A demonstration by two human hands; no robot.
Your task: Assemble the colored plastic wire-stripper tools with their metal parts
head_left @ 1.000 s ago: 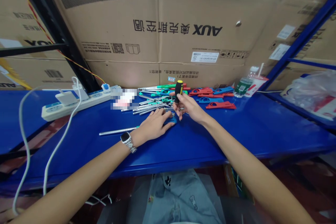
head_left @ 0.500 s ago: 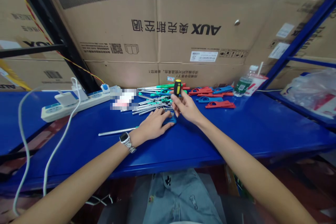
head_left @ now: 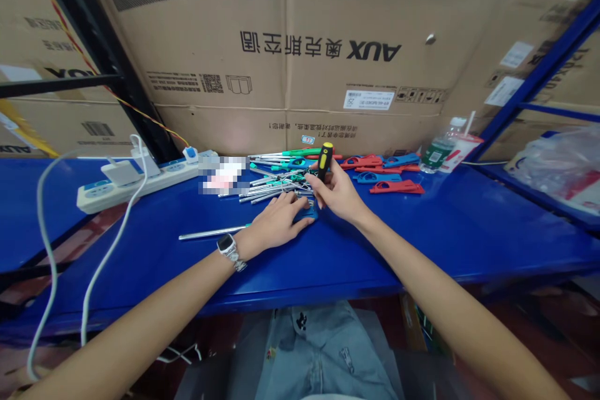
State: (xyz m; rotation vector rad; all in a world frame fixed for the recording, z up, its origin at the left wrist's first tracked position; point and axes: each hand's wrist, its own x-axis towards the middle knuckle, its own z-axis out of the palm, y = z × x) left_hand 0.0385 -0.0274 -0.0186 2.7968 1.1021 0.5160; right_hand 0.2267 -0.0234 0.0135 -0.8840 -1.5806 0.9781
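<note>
My right hand (head_left: 344, 195) is wrapped round a screwdriver, its black and yellow handle (head_left: 325, 159) pointing up and leaning slightly right. The screwdriver's tip is hard to make out near my left fingertips. My left hand (head_left: 276, 222), with a watch on the wrist, holds a blue plastic piece (head_left: 308, 211) down on the table, thumb at its near side. From under that hand a silver tube (head_left: 213, 233) with a green end sticks out to the left; whether it joins the blue piece is hidden. Just beyond both hands lies a pile of silver tubes (head_left: 265, 189) with green parts.
Red plastic pieces (head_left: 397, 187) and blue ones (head_left: 375, 178) lie right of the pile. A water bottle (head_left: 435, 153) and a cup (head_left: 457, 153) stand behind. At left is a power strip (head_left: 100, 198) with a white cable (head_left: 110, 247). Cardboard (head_left: 281, 87) backs the blue table (head_left: 422, 244).
My right hand has shifted slightly, and the screwdriver handle now leans a little more to the right. My left hand stays on the blue piece. The whole view has shifted slightly.
</note>
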